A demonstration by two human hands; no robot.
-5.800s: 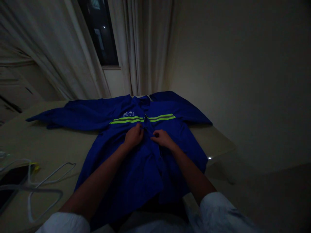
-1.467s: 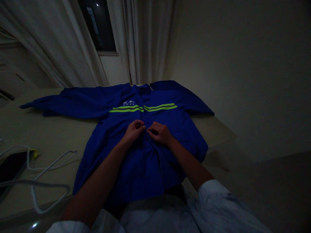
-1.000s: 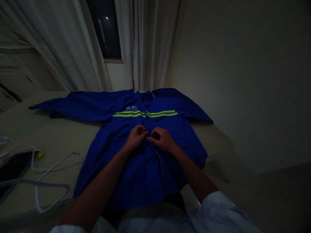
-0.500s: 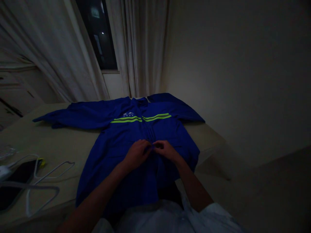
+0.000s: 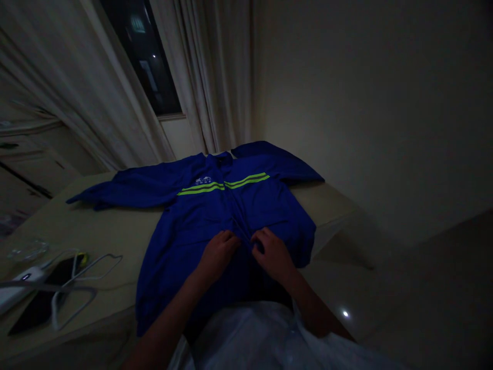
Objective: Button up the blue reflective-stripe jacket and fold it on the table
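Note:
A blue work jacket [image 5: 200, 210] with yellow-green stripes and a white chest logo lies front up, its sleeves spread to both sides. Over its lower front, my left hand [image 5: 220, 252] has its fingers curled down on the left front edge. My right hand [image 5: 272, 253] pinches the opposite front edge, thumb and fingers bent together. A small gap separates the two hands, and below them the front panels part over a dark area. Dim light hides the fingertips and any fastener between them.
The jacket lies on a pale table [image 5: 127, 231]. On its left side are a white hanger [image 5: 94, 259], a dark flat phone-like object [image 5: 46, 303], a white device with a cable [image 5: 23, 288] and a clear glass-like item [image 5: 29, 250]. Curtains [image 5: 208, 77] and a wall stand behind.
My hands, close together at the jacket's centre front before, have moved apart and slightly toward me. The front edges now separate below them. The camera view has tilted a little.

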